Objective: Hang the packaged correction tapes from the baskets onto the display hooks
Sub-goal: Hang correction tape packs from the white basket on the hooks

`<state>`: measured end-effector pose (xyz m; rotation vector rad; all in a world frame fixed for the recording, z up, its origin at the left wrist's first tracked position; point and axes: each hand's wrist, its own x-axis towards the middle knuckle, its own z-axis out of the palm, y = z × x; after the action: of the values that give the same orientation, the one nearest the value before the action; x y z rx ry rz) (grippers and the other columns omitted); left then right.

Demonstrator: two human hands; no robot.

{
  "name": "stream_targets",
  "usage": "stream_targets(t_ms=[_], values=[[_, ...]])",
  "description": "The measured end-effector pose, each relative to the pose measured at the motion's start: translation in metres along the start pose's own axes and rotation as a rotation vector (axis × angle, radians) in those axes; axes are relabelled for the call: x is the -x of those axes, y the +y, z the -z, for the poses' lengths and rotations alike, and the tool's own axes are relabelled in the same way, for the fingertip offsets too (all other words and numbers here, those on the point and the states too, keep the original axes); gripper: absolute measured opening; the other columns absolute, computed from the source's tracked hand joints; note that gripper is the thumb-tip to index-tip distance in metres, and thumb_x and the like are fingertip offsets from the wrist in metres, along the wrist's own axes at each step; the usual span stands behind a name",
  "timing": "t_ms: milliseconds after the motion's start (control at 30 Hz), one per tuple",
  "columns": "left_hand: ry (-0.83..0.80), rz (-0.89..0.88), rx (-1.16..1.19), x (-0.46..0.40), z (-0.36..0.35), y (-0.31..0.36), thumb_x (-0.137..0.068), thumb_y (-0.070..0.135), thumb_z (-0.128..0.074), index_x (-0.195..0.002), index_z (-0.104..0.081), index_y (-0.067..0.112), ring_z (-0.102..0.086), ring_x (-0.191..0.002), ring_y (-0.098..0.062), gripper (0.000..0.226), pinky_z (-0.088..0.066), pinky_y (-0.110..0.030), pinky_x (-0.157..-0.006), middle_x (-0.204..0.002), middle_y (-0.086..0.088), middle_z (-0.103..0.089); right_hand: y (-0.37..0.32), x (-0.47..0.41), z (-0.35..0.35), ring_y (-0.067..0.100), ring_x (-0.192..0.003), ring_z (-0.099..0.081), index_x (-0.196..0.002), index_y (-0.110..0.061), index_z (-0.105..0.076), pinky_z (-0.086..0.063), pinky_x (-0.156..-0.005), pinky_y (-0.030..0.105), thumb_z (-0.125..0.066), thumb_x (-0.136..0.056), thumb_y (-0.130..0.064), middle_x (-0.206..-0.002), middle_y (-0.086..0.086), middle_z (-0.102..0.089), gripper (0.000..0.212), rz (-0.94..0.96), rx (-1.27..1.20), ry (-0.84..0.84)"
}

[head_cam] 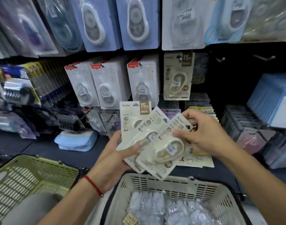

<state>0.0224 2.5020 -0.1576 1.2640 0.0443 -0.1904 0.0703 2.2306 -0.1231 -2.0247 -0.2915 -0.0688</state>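
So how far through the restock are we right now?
Done: one beige 15M pack already hangs on its hook. In hand: the left hand holds a fan of matching beige packs and the right hand pinches the front one. Left: the grey basket holds clear-wrapped packs, and bare hooks wait at right.

Bare forearms, one red cord

I see both arms sleeveless in the lower frame; the left wrist (92,185) wears a thin red string bracelet, the right hand (202,135) wears nothing.
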Motion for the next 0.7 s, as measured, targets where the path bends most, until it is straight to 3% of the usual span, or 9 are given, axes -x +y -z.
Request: stream_targets(t_ms=[67, 200, 333, 433, 533, 567, 633, 700], values=[[-0.036, -0.011, 0.009, -0.002, -0.011, -0.001, -0.081, 0.014, -0.085, -0.138, -0.057, 0.022, -0.071, -0.117, -0.036, 0.064, -0.062, -0.051, -0.078, -0.136, -0.007, -0.07, -0.009, -0.002, -0.008, -0.009, -0.086, -0.07, -0.096, -0.039, -0.067, -0.056, -0.071, 0.025, -0.091, -0.08, -0.032, -0.096, -0.031, -0.074, 0.029, 0.036, 0.119, 0.121], [-0.055, -0.057, 0.044, -0.003, -0.026, -0.007, -0.065, 0.008, -0.092, -0.139, -0.055, 0.019, -0.07, -0.118, -0.04, 0.084, -0.062, -0.051, -0.087, -0.135, -0.015, -0.069, -0.015, -0.005, -0.012, -0.014, -0.089, -0.066, -0.097, -0.04, -0.069, -0.05, -0.067, 0.014, -0.091, -0.079, -0.03, -0.095, -0.032, -0.073, 0.03, 0.027, 0.059, 0.195], [-0.1, -0.041, 0.164, -0.002, -0.043, -0.008, -0.066, 0.008, -0.09, -0.14, -0.054, 0.018, -0.069, -0.118, -0.043, 0.083, -0.062, -0.056, -0.085, -0.134, -0.017, -0.07, -0.019, -0.004, -0.004, -0.004, -0.096, -0.069, -0.105, -0.045, -0.07, -0.053, -0.071, 0.012, -0.089, -0.08, -0.031, -0.105, -0.024, -0.072, 0.034, 0.089, -0.124, 0.3], [-0.087, -0.076, 0.268, -0.005, -0.057, -0.001, -0.065, 0.01, -0.088, -0.14, -0.055, 0.015, -0.071, -0.116, -0.039, 0.083, -0.064, -0.047, -0.078, -0.132, -0.018, -0.071, -0.019, 0.001, -0.007, -0.004, -0.111, -0.064, -0.122, -0.051, -0.059, -0.055, -0.087, 0.025, -0.081, -0.087, -0.049, -0.123, -0.022, -0.063, 0.041, 0.082, -0.24, 0.479], [-0.04, -0.183, 0.336, -0.011, -0.07, 0.008, -0.073, 0.005, -0.086, -0.142, -0.054, 0.015, -0.07, -0.121, -0.036, 0.077, -0.063, -0.049, -0.087, -0.135, -0.015, -0.07, -0.019, 0.008, -0.011, -0.01, -0.109, -0.061, -0.13, -0.044, -0.053, -0.051, -0.083, 0.021, -0.072, -0.082, -0.068, -0.123, -0.024, -0.062, 0.057, 0.064, -0.363, 0.579], [-0.021, -0.225, 0.356, -0.014, -0.073, 0.012, -0.079, 0.001, -0.084, -0.143, -0.053, 0.015, -0.069, -0.122, -0.035, 0.073, -0.063, -0.049, -0.088, -0.135, -0.014, -0.07, -0.018, 0.009, -0.01, -0.008, -0.108, -0.063, -0.127, -0.043, -0.056, -0.051, -0.082, 0.021, -0.068, -0.079, -0.072, -0.118, -0.023, -0.066, 0.057, 0.064, -0.404, 0.541], [0.01, -0.3, 0.36, -0.02, -0.077, 0.019, -0.083, 0.002, -0.076, -0.144, -0.051, 0.017, -0.069, -0.122, -0.035, 0.067, -0.062, -0.054, -0.087, -0.136, -0.013, -0.07, -0.019, 0.01, -0.004, 0.003, -0.101, -0.07, -0.113, -0.042, -0.066, -0.055, -0.079, 0.023, -0.068, -0.076, -0.072, -0.109, -0.017, -0.074, 0.048, 0.08, -0.417, 0.3], [0.017, -0.338, 0.323, -0.023, -0.079, 0.023, -0.084, 0.005, -0.072, -0.144, -0.049, 0.018, -0.068, -0.123, -0.036, 0.065, -0.058, -0.064, -0.093, -0.135, -0.012, -0.07, -0.019, 0.008, -0.002, 0.008, -0.098, -0.073, -0.103, -0.039, -0.071, -0.057, -0.082, 0.022, -0.074, -0.082, -0.061, -0.105, -0.01, -0.078, 0.031, 0.117, -0.357, 0.064]])
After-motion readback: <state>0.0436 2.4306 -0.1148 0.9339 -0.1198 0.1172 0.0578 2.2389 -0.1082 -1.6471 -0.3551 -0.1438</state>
